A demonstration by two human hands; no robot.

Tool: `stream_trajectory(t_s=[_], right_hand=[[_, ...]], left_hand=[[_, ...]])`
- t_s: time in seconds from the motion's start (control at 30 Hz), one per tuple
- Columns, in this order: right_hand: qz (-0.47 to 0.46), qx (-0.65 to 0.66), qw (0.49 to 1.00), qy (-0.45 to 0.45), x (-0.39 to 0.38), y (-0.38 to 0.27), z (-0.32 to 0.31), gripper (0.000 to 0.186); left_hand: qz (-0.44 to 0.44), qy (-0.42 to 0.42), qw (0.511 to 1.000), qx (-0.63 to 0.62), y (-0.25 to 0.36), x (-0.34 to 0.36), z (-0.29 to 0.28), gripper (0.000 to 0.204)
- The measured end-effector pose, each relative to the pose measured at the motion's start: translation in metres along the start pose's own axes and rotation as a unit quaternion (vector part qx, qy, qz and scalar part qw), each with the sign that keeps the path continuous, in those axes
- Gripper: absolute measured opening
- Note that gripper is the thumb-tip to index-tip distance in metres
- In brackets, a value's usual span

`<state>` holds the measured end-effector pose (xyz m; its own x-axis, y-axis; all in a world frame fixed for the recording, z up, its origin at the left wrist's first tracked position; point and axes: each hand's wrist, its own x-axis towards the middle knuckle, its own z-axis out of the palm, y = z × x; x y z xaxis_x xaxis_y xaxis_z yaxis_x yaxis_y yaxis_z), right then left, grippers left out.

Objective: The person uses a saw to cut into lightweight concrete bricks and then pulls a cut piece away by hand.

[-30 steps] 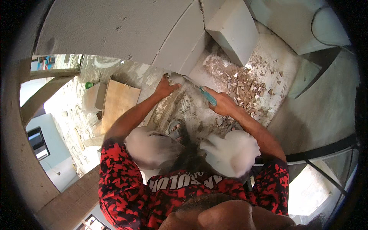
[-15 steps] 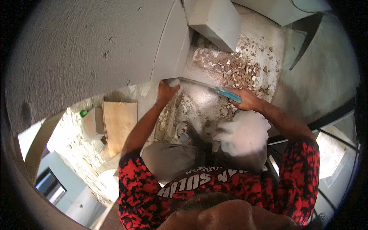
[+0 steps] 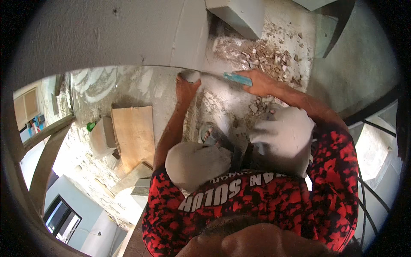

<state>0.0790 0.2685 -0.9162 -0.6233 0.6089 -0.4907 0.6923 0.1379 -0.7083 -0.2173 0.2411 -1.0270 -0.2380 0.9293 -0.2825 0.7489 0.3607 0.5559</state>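
Note:
A pale grey block surface (image 3: pixel 128 34) with a long straight lower edge fills the upper left. My right hand (image 3: pixel 261 82) is closed round the teal handle (image 3: pixel 238 79) of a hand saw. Its thin blade (image 3: pixel 212 74), blurred, points left to the block's lower corner. At that corner my left hand (image 3: pixel 187 91) is closed on a small pale piece (image 3: pixel 191 76) at the blade's far end. Whether this piece is loose or part of the block, I cannot tell. The blade's tip is hidden.
Broken rubble (image 3: pixel 269 60) lies on the dusty floor beyond my right hand. A pale block (image 3: pixel 239 17) projects above it. Left of my knees lean a wooden board (image 3: pixel 132 137) and a grey block, with a green object (image 3: pixel 90 126) beside them. A dark metal bar (image 3: pixel 372 111) runs along the right.
My right hand and the saw have moved left, closer to my left hand. The view has shifted, so more floor shows below the block's edge. The left hand keeps its grip.

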Motion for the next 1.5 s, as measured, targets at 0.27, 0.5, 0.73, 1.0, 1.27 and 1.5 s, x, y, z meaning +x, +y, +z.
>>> stream_trajectory(t_s=[0.27, 0.5, 0.73, 1.0, 1.27, 1.5], right_hand=[[-0.145, -0.068, 0.986, 0.044, -0.017, 0.043, -0.008, 0.064], [-0.117, 0.044, 0.992, 0.016, -0.040, 0.023, -0.021, 0.062], [-0.045, -0.020, 0.999, -0.003, 0.025, 0.016, 0.012, 0.063], [-0.122, 0.039, 0.991, 0.031, 0.013, 0.040, 0.015, 0.065], [-0.167, 0.039, 0.984, 0.036, -0.049, 0.078, -0.005, 0.069], [-0.075, 0.056, 0.995, -0.025, 0.002, 0.060, 0.014, 0.063]], left_hand=[[0.024, 0.001, 0.999, 0.040, -0.026, 0.000, 0.015, 0.084], [-0.008, -0.003, 1.000, 0.011, -0.008, -0.011, -0.006, 0.089], [0.026, 0.041, 0.999, 0.024, -0.024, -0.002, 0.005, 0.082], [0.008, 0.009, 1.000, 0.015, -0.019, -0.003, 0.008, 0.096], [0.027, 0.000, 1.000, -0.003, -0.013, -0.006, -0.002, 0.086], [0.021, 0.027, 0.997, 0.064, -0.020, -0.012, 0.002, 0.075]])
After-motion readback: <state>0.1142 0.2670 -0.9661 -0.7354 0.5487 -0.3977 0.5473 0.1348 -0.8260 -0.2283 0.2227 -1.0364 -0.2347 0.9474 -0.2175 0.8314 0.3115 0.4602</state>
